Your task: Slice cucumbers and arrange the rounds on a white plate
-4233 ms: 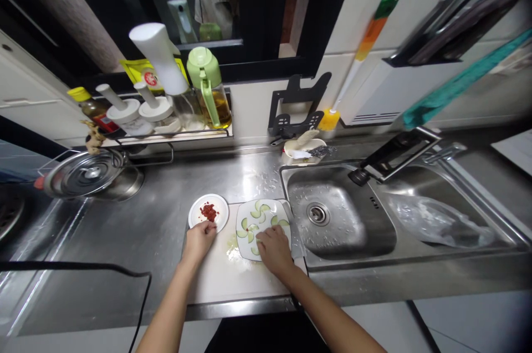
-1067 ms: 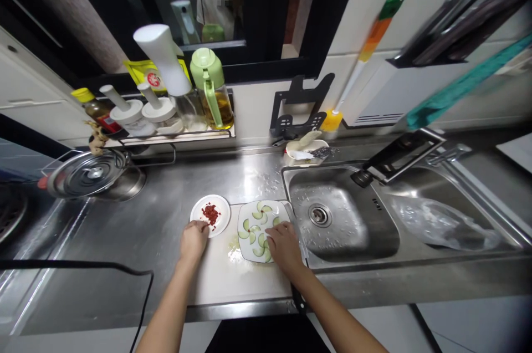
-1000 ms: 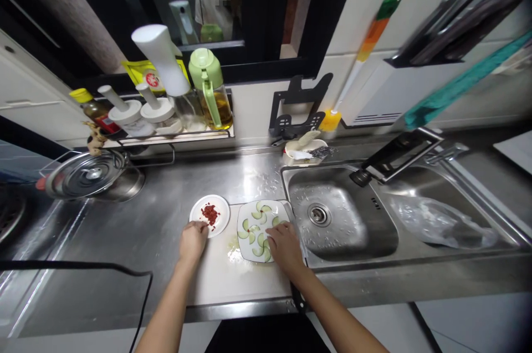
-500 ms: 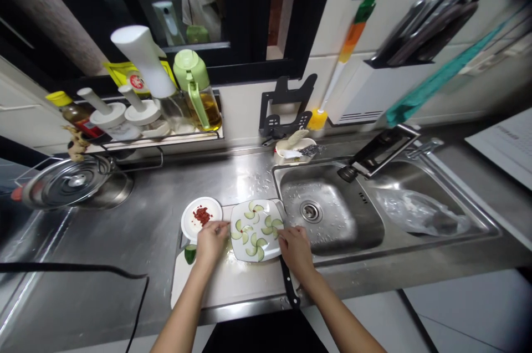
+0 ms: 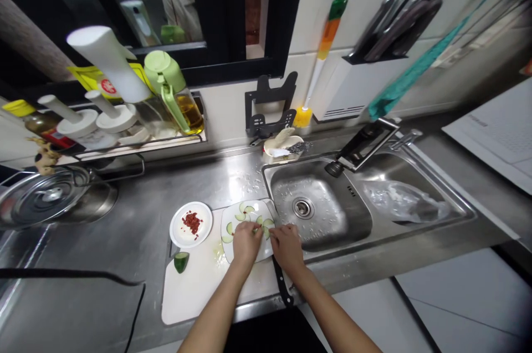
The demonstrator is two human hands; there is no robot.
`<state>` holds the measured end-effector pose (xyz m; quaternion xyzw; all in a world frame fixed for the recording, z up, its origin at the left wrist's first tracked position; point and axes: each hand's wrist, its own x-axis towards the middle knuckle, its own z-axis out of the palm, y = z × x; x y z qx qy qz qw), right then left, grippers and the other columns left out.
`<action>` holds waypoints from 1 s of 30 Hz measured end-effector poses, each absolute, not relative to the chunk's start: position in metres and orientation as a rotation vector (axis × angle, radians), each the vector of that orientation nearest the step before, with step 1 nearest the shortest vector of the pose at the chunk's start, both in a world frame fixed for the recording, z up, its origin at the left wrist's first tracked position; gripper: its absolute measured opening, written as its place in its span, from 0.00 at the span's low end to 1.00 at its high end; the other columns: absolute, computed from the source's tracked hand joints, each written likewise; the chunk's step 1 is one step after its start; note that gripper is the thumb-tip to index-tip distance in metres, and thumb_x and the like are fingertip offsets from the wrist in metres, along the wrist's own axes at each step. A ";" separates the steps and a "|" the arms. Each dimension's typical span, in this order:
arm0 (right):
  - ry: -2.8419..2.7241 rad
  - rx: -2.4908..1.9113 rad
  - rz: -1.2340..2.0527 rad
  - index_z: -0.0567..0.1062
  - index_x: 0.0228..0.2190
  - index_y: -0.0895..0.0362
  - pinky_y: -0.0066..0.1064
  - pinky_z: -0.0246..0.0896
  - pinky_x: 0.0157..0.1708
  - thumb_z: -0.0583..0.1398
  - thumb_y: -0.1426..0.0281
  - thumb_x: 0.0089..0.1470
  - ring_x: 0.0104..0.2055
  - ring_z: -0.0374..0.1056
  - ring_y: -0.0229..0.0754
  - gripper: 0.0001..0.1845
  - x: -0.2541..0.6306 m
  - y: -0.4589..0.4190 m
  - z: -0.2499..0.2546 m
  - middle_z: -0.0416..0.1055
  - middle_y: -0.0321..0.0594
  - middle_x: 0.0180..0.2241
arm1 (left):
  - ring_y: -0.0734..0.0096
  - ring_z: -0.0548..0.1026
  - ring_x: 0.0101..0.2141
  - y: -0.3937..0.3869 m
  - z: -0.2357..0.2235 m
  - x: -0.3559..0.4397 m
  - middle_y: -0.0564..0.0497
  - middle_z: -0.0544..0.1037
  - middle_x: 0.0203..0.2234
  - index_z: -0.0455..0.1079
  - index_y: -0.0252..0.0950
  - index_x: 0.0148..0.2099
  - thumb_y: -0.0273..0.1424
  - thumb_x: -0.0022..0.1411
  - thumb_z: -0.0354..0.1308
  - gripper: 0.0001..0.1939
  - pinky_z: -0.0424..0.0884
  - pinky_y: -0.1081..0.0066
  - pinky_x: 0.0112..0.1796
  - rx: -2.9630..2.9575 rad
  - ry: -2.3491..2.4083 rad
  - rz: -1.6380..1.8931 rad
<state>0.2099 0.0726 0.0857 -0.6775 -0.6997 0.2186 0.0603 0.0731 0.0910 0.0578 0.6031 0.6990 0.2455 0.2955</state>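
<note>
My left hand is over the square white plate, its fingertips pinched on what looks like a tiny red bit beside the right-hand group of cucumber slices. My right hand is closed at the plate's right rim, its thumb and fingers gripping there. Thin green-edged cucumber slices lie on the plate in pinwheel groups, some hidden by my left hand. A round white dish with chopped red bits stands to the left. On the white cutting board lies a cucumber end.
A black-handled knife lies at the board's right edge, below my right hand. The double sink is on the right, with a plastic bag. A rack with an oil bottle and a lidded pot stand at the left.
My left hand has left the red-bit dish and moved right over the plate. My right hand has shifted from over the plate to its right rim. The view has turned right.
</note>
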 end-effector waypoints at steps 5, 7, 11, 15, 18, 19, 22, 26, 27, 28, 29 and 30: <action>-2.139 -2.010 0.661 0.75 0.42 0.52 0.35 0.51 0.44 0.52 0.71 0.58 0.50 0.57 0.48 0.14 0.209 0.074 0.080 0.72 0.41 0.41 | 0.66 0.71 0.35 0.087 0.051 0.083 0.48 0.76 0.28 0.75 0.37 0.30 0.29 0.56 0.55 0.08 0.64 0.67 0.40 1.647 1.902 0.632; -2.148 -2.003 0.654 0.75 0.42 0.52 0.35 0.51 0.43 0.51 0.70 0.58 0.51 0.57 0.47 0.15 0.208 0.075 0.077 0.72 0.41 0.42 | 0.66 0.70 0.34 0.085 0.049 0.086 0.48 0.75 0.27 0.75 0.37 0.30 0.29 0.56 0.55 0.07 0.63 0.67 0.40 1.654 1.916 0.640; -2.150 -1.996 0.652 0.75 0.42 0.52 0.36 0.51 0.45 0.51 0.71 0.58 0.51 0.57 0.47 0.15 0.207 0.076 0.075 0.72 0.42 0.42 | 0.66 0.70 0.34 0.083 0.044 0.089 0.48 0.75 0.27 0.75 0.37 0.30 0.30 0.56 0.55 0.08 0.62 0.67 0.40 1.657 1.944 0.641; -2.141 -1.985 0.667 0.75 0.42 0.52 0.35 0.51 0.45 0.51 0.71 0.58 0.51 0.57 0.47 0.15 0.207 0.078 0.074 0.72 0.40 0.42 | 0.66 0.69 0.34 0.083 0.041 0.091 0.47 0.76 0.27 0.75 0.37 0.30 0.30 0.57 0.54 0.09 0.62 0.67 0.39 1.663 1.969 0.615; -2.155 -1.974 0.669 0.74 0.44 0.52 0.35 0.51 0.45 0.51 0.70 0.59 0.51 0.56 0.47 0.16 0.207 0.079 0.074 0.72 0.40 0.42 | 0.66 0.70 0.33 0.084 0.041 0.091 0.47 0.76 0.27 0.75 0.37 0.30 0.31 0.57 0.54 0.09 0.62 0.67 0.39 1.686 1.981 0.600; -2.162 -1.975 0.669 0.74 0.44 0.52 0.36 0.51 0.45 0.51 0.70 0.59 0.51 0.56 0.47 0.16 0.207 0.079 0.074 0.72 0.41 0.42 | 0.66 0.70 0.33 0.084 0.041 0.090 0.47 0.76 0.27 0.75 0.38 0.30 0.31 0.58 0.54 0.09 0.62 0.67 0.39 1.694 1.983 0.594; -2.180 -1.979 0.676 0.74 0.45 0.50 0.36 0.51 0.44 0.50 0.69 0.59 0.51 0.56 0.47 0.16 0.206 0.081 0.074 0.71 0.41 0.41 | 0.66 0.70 0.33 0.084 0.041 0.090 0.47 0.76 0.27 0.75 0.38 0.30 0.31 0.58 0.54 0.09 0.61 0.67 0.39 1.714 1.991 0.567; -2.192 -1.986 0.697 0.75 0.44 0.49 0.36 0.52 0.43 0.50 0.68 0.59 0.51 0.56 0.48 0.16 0.205 0.082 0.074 0.71 0.41 0.41 | 0.65 0.70 0.34 0.084 0.039 0.090 0.47 0.76 0.27 0.75 0.38 0.30 0.31 0.58 0.54 0.09 0.61 0.66 0.39 1.721 1.999 0.540; -2.193 -1.990 0.697 0.75 0.44 0.49 0.36 0.52 0.43 0.51 0.68 0.59 0.51 0.56 0.48 0.16 0.205 0.082 0.074 0.71 0.41 0.41 | 0.65 0.70 0.34 0.084 0.039 0.090 0.47 0.76 0.27 0.76 0.38 0.30 0.31 0.58 0.54 0.09 0.61 0.66 0.39 1.721 1.998 0.539; -2.196 -1.989 0.696 0.75 0.44 0.49 0.36 0.51 0.43 0.51 0.68 0.59 0.51 0.56 0.48 0.16 0.205 0.082 0.073 0.71 0.41 0.41 | 0.65 0.70 0.34 0.084 0.039 0.090 0.47 0.76 0.28 0.76 0.38 0.30 0.31 0.58 0.54 0.10 0.61 0.66 0.39 1.719 1.999 0.538; -2.200 -1.990 0.694 0.75 0.44 0.49 0.36 0.51 0.43 0.51 0.69 0.59 0.51 0.56 0.48 0.16 0.205 0.083 0.073 0.71 0.41 0.41 | 0.65 0.70 0.34 0.084 0.038 0.090 0.47 0.76 0.28 0.76 0.38 0.30 0.31 0.58 0.53 0.10 0.61 0.66 0.40 1.717 2.001 0.537; -2.204 -1.991 0.692 0.75 0.44 0.49 0.36 0.51 0.43 0.51 0.69 0.59 0.51 0.56 0.47 0.16 0.205 0.083 0.073 0.71 0.41 0.42 | 0.65 0.70 0.34 0.084 0.038 0.090 0.47 0.76 0.28 0.76 0.38 0.31 0.31 0.58 0.53 0.10 0.61 0.66 0.40 1.716 2.003 0.533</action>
